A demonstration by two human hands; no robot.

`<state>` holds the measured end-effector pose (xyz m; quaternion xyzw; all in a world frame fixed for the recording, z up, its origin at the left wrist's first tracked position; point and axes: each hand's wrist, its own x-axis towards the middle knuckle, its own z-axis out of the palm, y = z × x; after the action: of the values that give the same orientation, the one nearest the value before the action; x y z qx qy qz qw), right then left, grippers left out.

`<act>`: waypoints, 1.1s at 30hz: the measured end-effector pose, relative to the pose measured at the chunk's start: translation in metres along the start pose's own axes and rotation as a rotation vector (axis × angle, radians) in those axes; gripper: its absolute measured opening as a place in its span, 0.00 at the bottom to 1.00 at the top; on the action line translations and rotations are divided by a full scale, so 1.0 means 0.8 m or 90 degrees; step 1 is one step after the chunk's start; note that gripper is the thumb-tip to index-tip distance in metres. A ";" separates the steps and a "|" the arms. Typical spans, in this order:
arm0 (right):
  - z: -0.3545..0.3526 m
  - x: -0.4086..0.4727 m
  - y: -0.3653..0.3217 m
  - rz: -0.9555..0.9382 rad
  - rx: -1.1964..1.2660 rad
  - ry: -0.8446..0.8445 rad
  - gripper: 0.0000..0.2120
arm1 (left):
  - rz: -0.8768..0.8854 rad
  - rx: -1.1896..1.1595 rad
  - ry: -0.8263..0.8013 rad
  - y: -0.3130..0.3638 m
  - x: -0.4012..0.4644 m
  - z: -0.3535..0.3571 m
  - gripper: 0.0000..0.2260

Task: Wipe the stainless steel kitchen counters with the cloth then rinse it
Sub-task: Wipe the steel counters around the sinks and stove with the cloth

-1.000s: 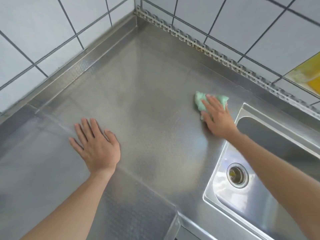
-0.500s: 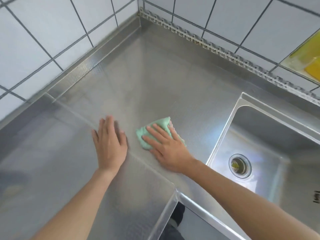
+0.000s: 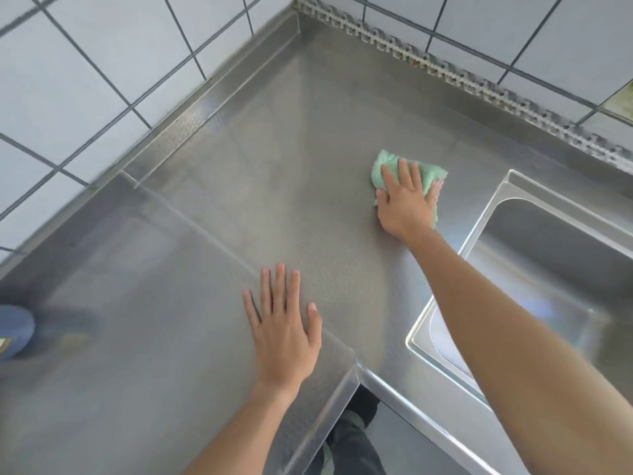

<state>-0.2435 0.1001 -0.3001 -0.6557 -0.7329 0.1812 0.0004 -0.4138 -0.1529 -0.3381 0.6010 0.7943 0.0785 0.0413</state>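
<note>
An L-shaped counter (image 3: 291,159) fills a tiled corner. The sink (image 3: 548,269) is set into it on the right. The right hand (image 3: 406,204) lies flat on a cloth (image 3: 387,166), far and just left of the sink. The left hand (image 3: 284,334) lies flat nearer, by the counter's inner corner. A round object (image 3: 13,332) sits at the left edge.

Bare desk (image 3: 274,173) lay open toward the far corner; sink (image 3: 548,255) bounded right, blue object (image 3: 13,330) stood at the left edge.

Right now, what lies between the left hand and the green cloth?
Only bare stainless steel counter, seen in the head view. The left hand rests flat; the right hand presses the green cloth.
</note>
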 end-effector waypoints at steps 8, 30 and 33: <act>0.063 -0.181 -0.024 -0.404 -0.037 -0.042 0.22 | -0.006 -0.018 0.005 0.000 0.001 -0.003 0.28; 0.102 -0.334 -0.056 -0.111 0.010 0.001 0.25 | 0.003 -0.131 -0.018 -0.005 -0.002 -0.017 0.32; 0.097 -0.409 0.007 -0.069 -0.016 0.032 0.24 | 0.077 -0.133 -0.044 -0.009 -0.011 -0.019 0.29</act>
<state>-0.2105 -0.2347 -0.2970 -0.6196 -0.7692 0.1551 0.0202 -0.4208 -0.1643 -0.3248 0.6423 0.7425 0.1421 0.1264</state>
